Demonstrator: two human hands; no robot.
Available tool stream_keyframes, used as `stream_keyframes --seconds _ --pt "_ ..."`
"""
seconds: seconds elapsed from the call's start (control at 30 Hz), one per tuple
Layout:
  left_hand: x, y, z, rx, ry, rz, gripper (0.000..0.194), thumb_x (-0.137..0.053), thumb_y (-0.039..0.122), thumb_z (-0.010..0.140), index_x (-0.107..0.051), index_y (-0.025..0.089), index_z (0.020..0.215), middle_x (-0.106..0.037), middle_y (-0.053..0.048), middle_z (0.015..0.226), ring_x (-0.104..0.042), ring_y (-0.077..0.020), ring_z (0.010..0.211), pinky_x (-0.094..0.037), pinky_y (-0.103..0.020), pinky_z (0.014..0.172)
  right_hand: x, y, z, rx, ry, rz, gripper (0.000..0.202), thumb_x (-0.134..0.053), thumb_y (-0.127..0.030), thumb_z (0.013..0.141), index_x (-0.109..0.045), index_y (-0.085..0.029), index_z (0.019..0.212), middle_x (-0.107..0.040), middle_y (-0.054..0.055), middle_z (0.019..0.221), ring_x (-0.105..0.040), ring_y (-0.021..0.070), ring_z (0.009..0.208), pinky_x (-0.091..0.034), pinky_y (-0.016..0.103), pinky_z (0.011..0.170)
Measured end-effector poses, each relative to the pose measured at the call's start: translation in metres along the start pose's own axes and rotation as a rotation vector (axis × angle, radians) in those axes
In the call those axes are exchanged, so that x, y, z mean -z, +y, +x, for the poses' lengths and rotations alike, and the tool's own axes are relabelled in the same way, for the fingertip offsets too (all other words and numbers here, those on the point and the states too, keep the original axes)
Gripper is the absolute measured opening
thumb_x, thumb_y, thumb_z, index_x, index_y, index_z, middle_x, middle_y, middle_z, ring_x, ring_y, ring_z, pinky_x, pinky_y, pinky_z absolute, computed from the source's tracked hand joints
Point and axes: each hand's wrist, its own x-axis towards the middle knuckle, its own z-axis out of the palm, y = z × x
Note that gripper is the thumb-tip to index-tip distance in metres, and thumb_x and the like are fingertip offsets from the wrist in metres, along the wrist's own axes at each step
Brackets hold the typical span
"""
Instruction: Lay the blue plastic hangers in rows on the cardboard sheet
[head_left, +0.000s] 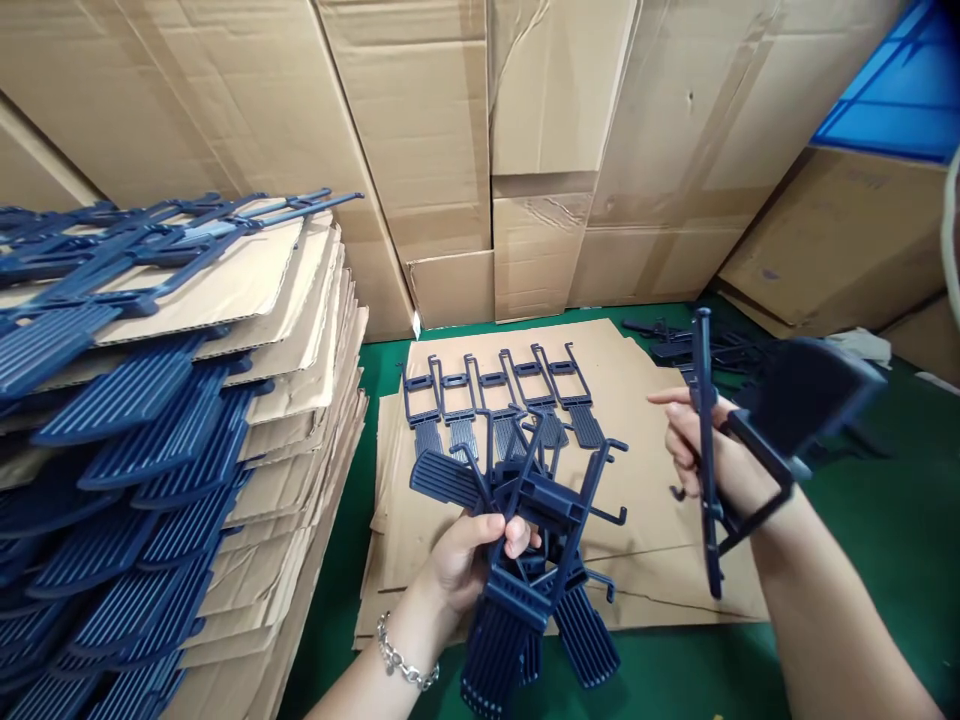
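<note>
My left hand (pixel 472 555), a chain bracelet on its wrist, is closed around a bunch of dark blue plastic frames (pixel 555 500) with hooked ends and ribbed paddles. They splay out in several directions over the cardboard's front edge. To the right, my right hand (pixel 694 440) grips another dark blue plastic frame (pixel 705 450), tilted upright, its flat paddle side blurred. The index finger of that hand points out to the left. Beyond my left hand, several like frames (pixel 491 385) lie side by side in a row on a flat cardboard sheet (pixel 637 500).
A tall stack of cardboard sheets (pixel 300 390) layered with blue frames (pixel 142 420) rises on the left. Cardboard walls (pixel 420 120) stand at the back. More dark parts (pixel 720 350) lie in a heap at the right on the green tabletop (pixel 900 490).
</note>
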Motion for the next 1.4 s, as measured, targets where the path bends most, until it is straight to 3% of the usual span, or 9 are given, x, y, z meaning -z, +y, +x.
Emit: stream_keyframes --seconds 0.1,0.23,0.5,0.8,0.9,1.07,1.17,1.3,1.4 --pt "-0.002 -0.006 0.004 0.005 0.003 0.033 0.026 -0.068 0.031 0.06 -0.056 0.007 0.063 -0.044 -0.003 0.059 -0.05 -0.014 0.072 -0.038 -0.024 0.073 -0.026 -0.01 -0.022 0.134 -0.095 0.091 0.038 -0.042 -0.043 0.081 -0.046 -0.014 0.105 -0.036 -0.003 0.048 -0.033 0.0072 0.035 -0.03 0.019 0.034" --pt "-0.007 -0.013 0.005 -0.007 0.069 0.055 0.014 -0.062 0.021 0.067 -0.06 0.009 0.074 -0.053 -0.005 0.069 -0.052 -0.0109 0.068 -0.04 -0.023 0.07 -0.045 -0.015 -0.04 0.209 -0.356 -0.234 0.04 -0.035 -0.031 0.086 -0.041 -0.02 0.125 -0.051 -0.002 0.057 -0.046 0.0076 0.046 -0.04 0.017 0.047" --pt "-0.02 -0.01 -0.001 -0.046 0.091 0.056 0.017 -0.064 0.021 0.067 -0.066 0.013 0.082 -0.06 -0.007 0.086 -0.055 -0.0156 0.083 -0.043 -0.029 0.082 -0.045 -0.02 -0.04 0.142 -0.289 -0.336 0.054 -0.042 -0.029 0.082 -0.03 -0.021 0.134 -0.058 0.0 0.066 -0.054 0.0126 0.054 -0.045 0.023 0.052" --pt "-0.02 -0.011 -0.001 0.015 0.112 0.009 0.027 -0.072 0.026 0.059 -0.065 0.01 0.08 -0.06 -0.009 0.088 -0.055 -0.0172 0.085 -0.04 -0.03 0.086 -0.063 -0.017 -0.058 0.209 -0.45 -0.134 0.066 -0.035 -0.022 0.086 0.001 -0.025 0.141 -0.057 -0.002 0.069 -0.055 0.0091 0.059 -0.048 0.022 0.06" --pt "-0.017 -0.014 0.0 0.028 0.133 0.024 0.033 -0.071 0.026 0.061 -0.064 0.01 0.089 -0.059 -0.009 0.09 -0.055 -0.0171 0.084 -0.041 -0.031 0.085 -0.064 -0.018 -0.058 0.129 -0.46 -0.112 0.065 -0.038 -0.025 0.085 -0.006 -0.021 0.142 -0.056 -0.001 0.066 -0.053 0.0101 0.057 -0.048 0.023 0.058" --pt "-0.018 -0.015 0.0 -0.027 0.131 0.074 0.024 -0.069 0.025 0.061 -0.062 0.009 0.077 -0.055 -0.005 0.071 -0.051 -0.0109 0.066 -0.042 -0.024 0.069 -0.042 -0.018 -0.041 -0.227 -0.677 0.06 0.051 -0.041 -0.026 0.078 -0.037 -0.014 0.127 -0.055 0.001 0.063 -0.049 0.0089 0.042 -0.037 0.017 0.038" --pt "-0.017 -0.014 0.001 -0.034 0.183 0.166 0.023 -0.066 0.027 0.063 -0.055 0.008 0.063 -0.048 -0.004 0.063 -0.05 -0.0118 0.067 -0.04 -0.023 0.068 -0.02 -0.011 -0.018 -0.245 -0.495 0.15 0.038 -0.043 -0.031 0.076 -0.049 -0.01 0.108 -0.052 0.002 0.06 -0.049 0.0098 0.041 -0.034 0.017 0.036" --pt "-0.014 -0.013 0.001 -0.056 0.13 0.257 0.026 -0.062 0.03 0.066 -0.051 0.008 0.058 -0.048 -0.006 0.066 -0.051 -0.0164 0.078 -0.038 -0.026 0.077 0.005 0.01 0.021 -0.146 0.066 0.488 0.055 -0.055 -0.023 0.06 -0.044 -0.019 0.114 -0.048 -0.002 0.06 -0.04 0.0072 0.037 -0.032 0.017 0.034" --pt "-0.013 -0.013 0.0 -0.053 0.11 0.26 0.026 -0.063 0.032 0.064 -0.051 0.009 0.059 -0.047 -0.006 0.066 -0.05 -0.0169 0.079 -0.037 -0.027 0.078 0.017 0.033 0.047 -0.049 0.322 0.649 0.067 -0.053 -0.008 0.047 -0.041 -0.021 0.112 -0.054 0.001 0.077 -0.05 0.0117 0.046 -0.042 0.023 0.044"
